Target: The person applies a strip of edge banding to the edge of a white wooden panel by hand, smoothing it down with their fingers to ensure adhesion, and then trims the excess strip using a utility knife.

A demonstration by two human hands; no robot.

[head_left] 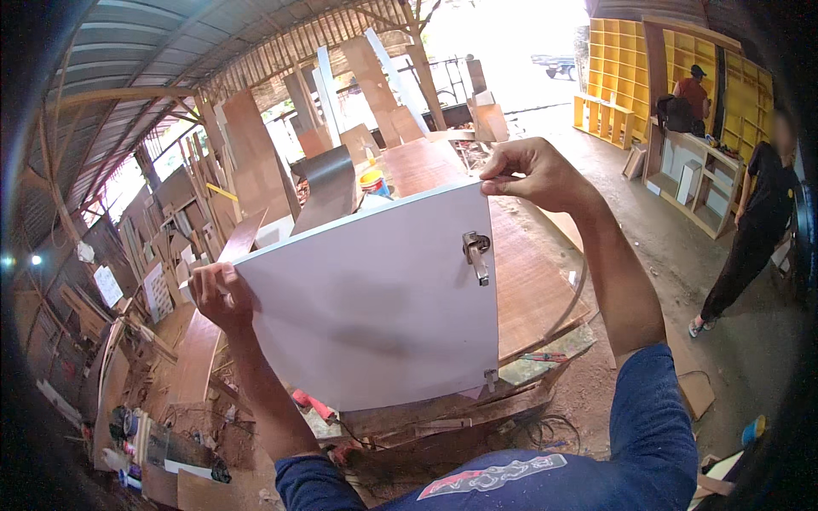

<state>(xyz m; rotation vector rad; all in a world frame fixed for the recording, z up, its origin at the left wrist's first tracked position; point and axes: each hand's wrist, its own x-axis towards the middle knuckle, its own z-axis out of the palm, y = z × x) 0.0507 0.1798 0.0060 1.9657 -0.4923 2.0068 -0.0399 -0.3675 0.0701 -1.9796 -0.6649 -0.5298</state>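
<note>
A white cabinet door stands tilted up in front of me, hiding part of the workbench behind it. My left hand is closed round its upper left corner. At the upper right corner, my right hand pinches the edge between thumb and fingers. A metal hinge is fitted near the door's right edge, and a second hinge sits at the lower right corner. Beneath and beyond the door lies a brown wood-grain panel.
A yellow bucket and a curved dark sheet stand beyond the door. Boards lean along the left and back. At right, one person stands near a low cabinet; another is behind it, beside yellow shelving.
</note>
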